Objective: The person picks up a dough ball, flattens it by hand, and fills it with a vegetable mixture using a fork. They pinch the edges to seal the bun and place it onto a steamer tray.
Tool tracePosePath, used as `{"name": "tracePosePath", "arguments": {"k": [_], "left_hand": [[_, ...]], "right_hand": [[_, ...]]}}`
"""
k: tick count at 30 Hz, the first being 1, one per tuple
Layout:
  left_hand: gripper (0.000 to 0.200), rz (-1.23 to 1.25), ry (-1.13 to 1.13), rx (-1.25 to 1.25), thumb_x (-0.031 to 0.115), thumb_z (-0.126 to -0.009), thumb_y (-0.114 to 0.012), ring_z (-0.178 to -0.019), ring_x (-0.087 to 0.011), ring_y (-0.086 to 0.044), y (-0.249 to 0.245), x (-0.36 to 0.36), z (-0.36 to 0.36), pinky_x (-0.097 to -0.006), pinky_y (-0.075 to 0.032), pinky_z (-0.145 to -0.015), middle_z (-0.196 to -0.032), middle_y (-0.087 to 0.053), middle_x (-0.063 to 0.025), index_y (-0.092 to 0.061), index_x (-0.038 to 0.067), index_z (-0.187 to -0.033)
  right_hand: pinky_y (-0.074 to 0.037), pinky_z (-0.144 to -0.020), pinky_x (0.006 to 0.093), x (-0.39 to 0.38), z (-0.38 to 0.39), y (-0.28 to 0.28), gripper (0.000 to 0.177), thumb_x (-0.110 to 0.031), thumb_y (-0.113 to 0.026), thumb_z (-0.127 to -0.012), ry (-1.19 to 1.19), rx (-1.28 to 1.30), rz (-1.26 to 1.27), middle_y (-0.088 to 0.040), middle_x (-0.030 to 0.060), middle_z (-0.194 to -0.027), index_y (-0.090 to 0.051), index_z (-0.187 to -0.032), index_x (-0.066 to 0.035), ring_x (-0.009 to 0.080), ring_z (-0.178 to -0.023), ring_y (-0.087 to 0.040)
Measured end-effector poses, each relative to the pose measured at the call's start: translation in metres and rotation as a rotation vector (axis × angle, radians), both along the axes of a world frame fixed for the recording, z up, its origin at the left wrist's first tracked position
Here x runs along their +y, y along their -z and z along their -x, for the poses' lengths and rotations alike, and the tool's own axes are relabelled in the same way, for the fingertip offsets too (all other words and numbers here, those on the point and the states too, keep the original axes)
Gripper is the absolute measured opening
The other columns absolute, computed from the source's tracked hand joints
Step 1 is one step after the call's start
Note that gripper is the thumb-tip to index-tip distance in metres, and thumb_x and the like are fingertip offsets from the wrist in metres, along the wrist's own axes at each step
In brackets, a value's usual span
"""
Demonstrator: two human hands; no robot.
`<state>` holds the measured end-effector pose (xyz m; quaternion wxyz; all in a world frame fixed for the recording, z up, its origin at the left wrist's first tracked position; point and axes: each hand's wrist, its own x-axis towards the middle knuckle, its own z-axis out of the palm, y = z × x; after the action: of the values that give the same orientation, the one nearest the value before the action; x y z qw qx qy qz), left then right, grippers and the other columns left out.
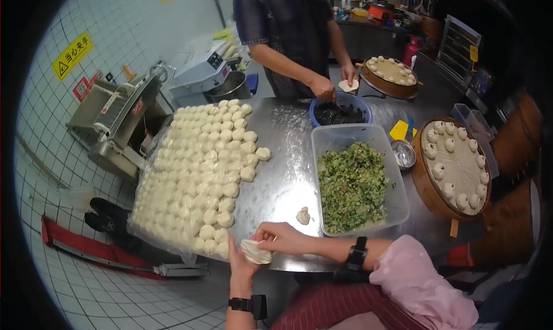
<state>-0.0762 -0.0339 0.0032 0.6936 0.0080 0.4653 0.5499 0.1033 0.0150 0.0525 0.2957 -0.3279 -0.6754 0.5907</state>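
Observation:
Near the front edge of the steel table (276,174), a flat round dough wrapper (256,252) is held between my two hands. My left hand (241,266) supports it from the left with the fingers around its edge. The fingers of my right hand (282,238) pinch its right side. Rows of dough pieces (213,157), partly under clear plastic, lie just beyond my left hand. A small pleated bun (303,216) sits on the table to the right. Beside it stands a clear plastic tub (405,206) of chopped green filling (352,186).
Across the table a person (288,36) holds a wrapper over a blue bowl (314,114) of dark filling. Two round steamers with buns, one near (423,177) and one far (397,91), stand at right. A dough machine (124,120) is at left.

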Motion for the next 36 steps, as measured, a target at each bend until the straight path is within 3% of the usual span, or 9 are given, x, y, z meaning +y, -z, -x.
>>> {"name": "tracePosePath", "arguments": {"k": [1,4,7,8,13,17,22,27,36], "left_hand": [[0.066,-0.042,0.005,-0.361,0.057,-0.087,-0.050,-0.113,-0.0333,-0.053,-0.015,-0.002,-0.015,-0.0546,-0.044,-0.091,-0.119,-0.053,-0.0172,-0.048,0.000,-0.120],[0.062,-0.244,0.208,-0.537,0.043,-0.090,-0.052,-0.114,-0.0384,-0.052,-0.027,-0.011,-0.044,-0.0545,-0.040,-0.099,-0.124,-0.050,-0.0241,-0.043,-0.007,-0.125],[0.051,-0.177,0.303,-0.257,0.028,-0.091,-0.053,-0.114,-0.0401,-0.051,-0.036,-0.009,-0.071,-0.0551,-0.039,-0.100,-0.122,-0.050,-0.0251,-0.040,-0.006,-0.126],[0.045,-0.180,0.265,-0.391,0.015,-0.089,-0.055,-0.119,-0.0385,-0.047,-0.036,-0.006,-0.075,-0.0590,-0.038,-0.100,-0.131,-0.045,-0.0241,-0.040,-0.005,-0.126],[0.046,-0.354,0.280,-0.443,0.014,-0.090,-0.054,-0.119,-0.0341,-0.050,-0.079,0.011,-0.122,-0.0483,-0.041,-0.101,-0.130,-0.047,-0.0238,-0.038,-0.006,-0.128],[0.038,-0.507,0.407,-0.091,0.014,-0.090,-0.057,-0.111,-0.0282,-0.057,-0.096,0.046,-0.165,-0.0350,-0.046,-0.097,-0.117,-0.058,-0.0196,-0.047,-0.007,-0.121],[0.030,-0.521,0.382,0.184,0.020,-0.090,-0.059,-0.093,-0.0172,-0.063,-0.080,0.068,-0.201,-0.0293,-0.051,-0.081,-0.104,-0.065,-0.0104,-0.056,-0.001,-0.112],[0.031,-0.556,0.345,0.487,0.021,-0.091,-0.059,-0.088,-0.0110,-0.060,-0.055,0.067,-0.223,-0.0240,-0.048,-0.077,-0.099,-0.065,-0.0067,-0.057,-0.001,-0.112],[0.028,-0.486,0.241,0.369,0.021,-0.094,-0.054,-0.090,-0.0100,-0.059,-0.058,0.068,-0.224,-0.0237,-0.047,-0.080,-0.101,-0.063,-0.0060,-0.055,0.000,-0.112]], "right_hand": [[-0.050,-0.060,0.0287,0.000,-0.011,-0.009,0.019,-0.017,-0.060,-0.084,-0.019,0.013,0.056,-0.063,0.0073,-0.073,-0.059,-0.097,-0.003,0.0162,-0.068,-0.062],[-0.054,-0.071,0.0305,-0.007,-0.066,-0.048,0.025,-0.015,-0.058,-0.088,0.092,-0.158,-0.314,-0.063,0.0094,-0.104,-0.058,-0.112,-0.007,0.0190,-0.086,-0.064],[-0.050,-0.073,0.0396,-0.002,-0.147,-0.057,0.025,-0.022,-0.059,-0.084,0.386,-0.615,-0.626,-0.063,0.0152,-0.092,-0.062,-0.103,-0.005,0.0324,-0.083,-0.061],[-0.050,-0.071,0.0417,-0.003,-0.177,-0.060,0.021,-0.021,-0.061,-0.080,0.397,-0.895,-0.627,-0.061,0.0151,-0.084,-0.063,-0.094,-0.005,0.0319,-0.079,-0.061],[-0.050,-0.063,0.0406,-0.014,-0.277,-0.017,0.013,-0.012,-0.057,-0.073,-0.017,-1.529,-0.614,-0.063,0.0125,-0.075,-0.061,-0.082,-0.004,0.0290,-0.073,-0.064],[-0.050,-0.062,0.0396,-0.016,-0.271,-0.026,0.012,-0.011,-0.056,-0.073,-0.029,-1.433,-0.727,-0.063,0.0116,-0.074,-0.061,-0.081,-0.005,0.0280,-0.071,-0.064],[-0.050,-0.060,0.0364,0.020,-0.282,-0.068,0.008,-0.012,-0.054,-0.075,0.400,-1.306,-0.894,-0.063,0.0083,-0.071,-0.060,-0.075,-0.008,0.0246,-0.064,-0.062],[-0.051,-0.061,0.0361,0.092,-0.298,-0.015,0.007,-0.011,-0.054,-0.075,0.363,-1.339,-1.010,-0.064,0.0100,-0.071,-0.059,-0.075,-0.007,0.0257,-0.067,-0.064],[-0.052,-0.061,0.0383,0.058,-0.287,-0.010,0.009,-0.012,-0.054,-0.078,0.198,-1.260,-0.730,-0.065,0.0137,-0.068,-0.060,-0.074,-0.006,0.0275,-0.065,-0.066]]}}
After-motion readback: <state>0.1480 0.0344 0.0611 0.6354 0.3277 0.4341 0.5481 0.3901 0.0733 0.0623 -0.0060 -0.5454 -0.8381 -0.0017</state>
